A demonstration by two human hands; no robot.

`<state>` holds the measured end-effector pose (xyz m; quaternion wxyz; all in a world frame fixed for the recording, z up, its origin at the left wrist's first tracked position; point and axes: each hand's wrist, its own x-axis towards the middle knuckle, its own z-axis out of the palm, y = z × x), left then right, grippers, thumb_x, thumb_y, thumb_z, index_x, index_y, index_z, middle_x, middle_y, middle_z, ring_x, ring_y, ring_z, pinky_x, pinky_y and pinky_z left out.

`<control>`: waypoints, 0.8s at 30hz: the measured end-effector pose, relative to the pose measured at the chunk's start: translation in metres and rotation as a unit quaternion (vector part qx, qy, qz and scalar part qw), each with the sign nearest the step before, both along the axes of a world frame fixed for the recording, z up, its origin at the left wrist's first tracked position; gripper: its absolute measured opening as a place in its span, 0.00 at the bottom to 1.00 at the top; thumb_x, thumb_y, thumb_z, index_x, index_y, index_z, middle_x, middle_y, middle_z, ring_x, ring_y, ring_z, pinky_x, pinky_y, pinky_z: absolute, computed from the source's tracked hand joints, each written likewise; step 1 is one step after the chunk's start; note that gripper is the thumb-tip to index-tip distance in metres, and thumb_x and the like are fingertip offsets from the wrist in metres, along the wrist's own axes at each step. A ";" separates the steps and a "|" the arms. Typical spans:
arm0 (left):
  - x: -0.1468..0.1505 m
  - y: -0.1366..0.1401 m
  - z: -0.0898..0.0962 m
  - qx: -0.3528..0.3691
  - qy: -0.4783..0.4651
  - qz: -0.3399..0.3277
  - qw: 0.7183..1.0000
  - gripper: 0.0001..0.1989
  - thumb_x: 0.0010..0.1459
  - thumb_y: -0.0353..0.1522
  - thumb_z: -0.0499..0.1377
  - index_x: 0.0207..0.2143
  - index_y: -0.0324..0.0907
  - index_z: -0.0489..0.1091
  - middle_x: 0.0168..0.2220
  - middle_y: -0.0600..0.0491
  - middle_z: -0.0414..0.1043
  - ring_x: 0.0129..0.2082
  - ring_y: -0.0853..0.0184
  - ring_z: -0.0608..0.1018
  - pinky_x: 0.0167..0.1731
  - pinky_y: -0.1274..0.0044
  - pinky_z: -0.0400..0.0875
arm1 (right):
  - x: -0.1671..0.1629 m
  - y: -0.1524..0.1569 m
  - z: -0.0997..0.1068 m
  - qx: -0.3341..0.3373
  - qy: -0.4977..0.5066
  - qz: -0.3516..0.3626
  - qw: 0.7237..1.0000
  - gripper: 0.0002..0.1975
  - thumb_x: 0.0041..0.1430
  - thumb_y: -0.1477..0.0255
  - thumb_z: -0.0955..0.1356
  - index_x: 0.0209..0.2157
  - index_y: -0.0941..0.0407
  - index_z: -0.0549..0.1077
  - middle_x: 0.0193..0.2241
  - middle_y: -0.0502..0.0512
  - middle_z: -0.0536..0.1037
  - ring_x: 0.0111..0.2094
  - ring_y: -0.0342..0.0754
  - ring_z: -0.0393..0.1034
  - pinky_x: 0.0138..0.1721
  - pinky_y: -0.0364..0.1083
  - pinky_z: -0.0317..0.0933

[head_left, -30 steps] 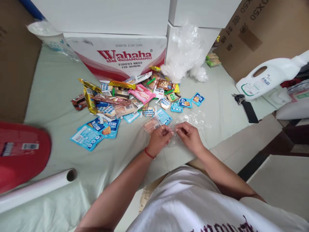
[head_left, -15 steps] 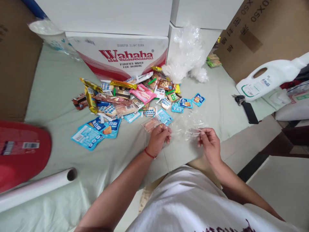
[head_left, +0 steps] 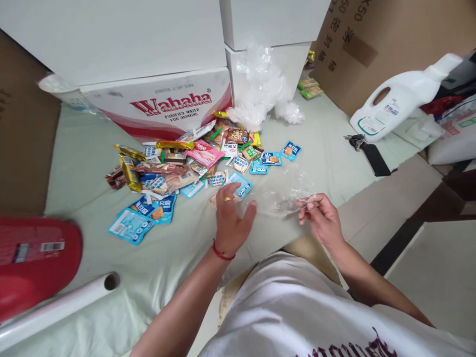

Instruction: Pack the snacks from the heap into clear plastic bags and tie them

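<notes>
My right hand (head_left: 322, 218) pinches the edge of a clear plastic bag (head_left: 277, 201), which spreads over the cloth to its left. Fingers apart, my left hand (head_left: 233, 220) hovers by the front of a heap of wrapped snacks (head_left: 171, 168) and holds nothing. Just beyond its fingertips lies a blue snack packet (head_left: 241, 185); a pinkish packet is mostly hidden beneath the hand. Several more blue packets lie about, some at the heap's right, such as the blue packet (head_left: 291, 150), and some overlapping at the left, like the pale blue packet (head_left: 131, 226).
Behind the heap stand a Wahaha carton (head_left: 174, 104) and a bunch of clear plastic bags (head_left: 256, 94). At right are a white jug (head_left: 397, 101), keys (head_left: 356, 141) and a black phone-like object (head_left: 375, 159). A red container (head_left: 40, 263) and a white tube (head_left: 63, 307) occupy the left.
My left hand has let go of the plastic bag, opened and moved slightly left toward the snacks. My right hand still grips the bag. The whole view has shifted a little.
</notes>
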<state>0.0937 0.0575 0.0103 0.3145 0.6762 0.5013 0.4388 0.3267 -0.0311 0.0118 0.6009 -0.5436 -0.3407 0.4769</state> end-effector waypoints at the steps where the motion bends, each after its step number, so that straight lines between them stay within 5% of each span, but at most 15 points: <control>1: 0.007 0.002 0.007 0.038 0.058 0.003 0.998 0.27 0.57 0.35 0.61 0.58 0.41 0.65 0.60 0.40 0.68 0.64 0.50 0.67 0.65 0.57 0.58 | -0.001 -0.001 0.000 0.010 -0.020 0.022 1.000 0.15 0.62 0.58 0.74 0.38 0.51 0.69 0.38 0.53 0.82 0.28 0.45 0.74 0.27 0.45 0.72; 3: 0.025 0.007 0.011 0.063 0.143 -0.027 0.987 0.34 0.54 0.36 0.65 0.62 0.39 0.63 0.63 0.37 0.66 0.68 0.45 0.63 0.67 0.54 0.52 | -0.002 -0.005 -0.002 0.024 -0.059 0.058 0.996 0.13 0.65 0.58 0.72 0.38 0.52 0.69 0.39 0.55 0.81 0.30 0.46 0.75 0.30 0.47 0.74; 5: 0.044 0.014 0.005 0.008 0.181 -0.082 0.980 0.37 0.50 0.36 0.68 0.62 0.37 0.64 0.57 0.36 0.72 0.62 0.44 0.70 0.61 0.58 0.61 | -0.001 -0.010 -0.003 0.035 -0.089 0.081 0.992 0.12 0.67 0.59 0.70 0.39 0.52 0.70 0.41 0.56 0.80 0.33 0.47 0.76 0.33 0.50 0.76; 7: 0.058 0.021 -0.009 -0.093 0.173 -0.117 0.973 0.28 0.51 0.36 0.67 0.55 0.37 0.70 0.41 0.42 0.79 0.46 0.50 0.79 0.47 0.67 0.68 | 0.004 -0.018 -0.004 0.049 -0.112 0.098 0.988 0.10 0.69 0.60 0.69 0.40 0.52 0.71 0.43 0.57 0.78 0.36 0.48 0.77 0.37 0.51 0.76; 10: 0.063 0.023 -0.027 -0.171 0.120 -0.131 0.969 0.06 0.58 0.35 0.61 0.34 0.42 0.74 0.25 0.52 0.73 0.29 0.61 0.76 0.32 0.74 0.62 | 0.026 -0.033 -0.003 0.057 -0.172 0.152 0.972 0.09 0.69 0.62 0.68 0.39 0.52 0.73 0.44 0.58 0.77 0.38 0.50 0.77 0.41 0.53 0.75; 14: 0.056 0.010 -0.027 -0.175 0.075 -0.092 0.977 0.10 0.61 0.35 0.56 0.26 0.45 0.70 0.21 0.57 0.67 0.24 0.65 0.70 0.28 0.76 0.54 | 0.062 -0.050 0.003 0.001 -0.260 0.254 0.931 0.11 0.68 0.61 0.67 0.36 0.53 0.76 0.44 0.60 0.80 0.42 0.53 0.76 0.42 0.51 0.72; 20: 0.072 -0.024 -0.002 -0.140 0.055 -0.022 0.988 0.07 0.57 0.33 0.60 0.26 0.46 0.68 0.17 0.59 0.61 0.20 0.66 0.65 0.27 0.75 0.49 | 0.040 -0.020 0.014 -0.038 -0.332 0.076 0.940 0.26 0.61 0.55 0.72 0.56 0.50 0.72 0.55 0.61 0.76 0.54 0.55 0.71 0.50 0.53 0.69; 22: 0.075 -0.033 0.005 -0.119 0.065 -0.008 0.991 0.07 0.58 0.35 0.60 0.28 0.46 0.68 0.16 0.59 0.60 0.19 0.67 0.63 0.27 0.75 0.49 | 0.018 0.001 0.017 -0.046 -0.326 0.072 0.941 0.29 0.56 0.56 0.75 0.56 0.51 0.71 0.49 0.59 0.78 0.50 0.54 0.73 0.50 0.53 0.69; 24: 0.070 -0.040 0.008 -0.114 0.048 -0.001 0.992 0.09 0.59 0.38 0.61 0.29 0.46 0.68 0.17 0.60 0.58 0.19 0.68 0.62 0.26 0.75 0.50 | 0.002 0.020 0.018 -0.048 -0.284 0.067 0.955 0.20 0.59 0.57 0.72 0.48 0.53 0.74 0.36 0.53 0.78 0.39 0.50 0.74 0.43 0.49 0.69</control>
